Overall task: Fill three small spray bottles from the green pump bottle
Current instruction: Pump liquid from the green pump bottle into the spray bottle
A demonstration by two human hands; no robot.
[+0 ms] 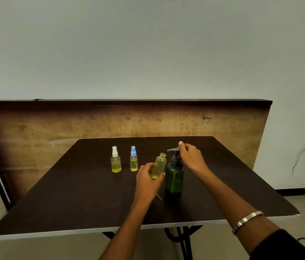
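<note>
Here we tilt the uncapped spray bottle (159, 165), clasped in our left hand (148, 180), toward the green pump bottle (174, 180), whose pump head (173, 150) our right hand (191, 158) pinches; align neck under nozzle, then press gently.

Two capped spray bottles (124, 160) left of uncapped bottle (159, 166), pump bottle (174, 177) right, seemingly touching, on table (73, 194)
</note>
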